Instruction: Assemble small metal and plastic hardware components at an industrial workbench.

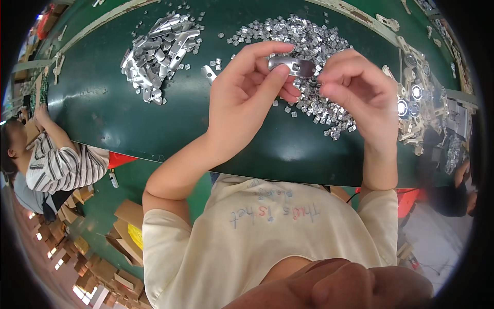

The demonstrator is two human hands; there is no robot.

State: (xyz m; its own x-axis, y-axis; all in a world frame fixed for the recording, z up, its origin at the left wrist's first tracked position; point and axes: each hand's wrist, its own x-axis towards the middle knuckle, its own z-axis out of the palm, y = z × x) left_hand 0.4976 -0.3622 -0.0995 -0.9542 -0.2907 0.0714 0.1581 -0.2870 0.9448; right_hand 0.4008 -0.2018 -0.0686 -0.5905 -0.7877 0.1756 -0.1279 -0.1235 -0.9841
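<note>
My left hand (pixel 239 100) is closed on an elongated silver metal plate (pixel 304 69) with rounded ends and a small square opening or insert near its middle. Thumb and fingers grip the plate's left part. Just off its right end, my right hand (pixel 363 85) has thumb and forefinger pinched together; whatever they may hold is too small to tell. Beneath both hands spreads a heap of small, square, shiny metal pieces (pixel 288 33). Left of my left hand lies a single similar plate (pixel 208 72), and farther left a pile of such plates (pixel 164 49).
Cream-coloured parts with round dials (pixel 411 95) crowd the right side of the green table (pixel 128 123). A person in a striped top (pixel 67 167) sits at the left, another at the far right edge. Cardboard boxes (pixel 126 232) stand on the floor.
</note>
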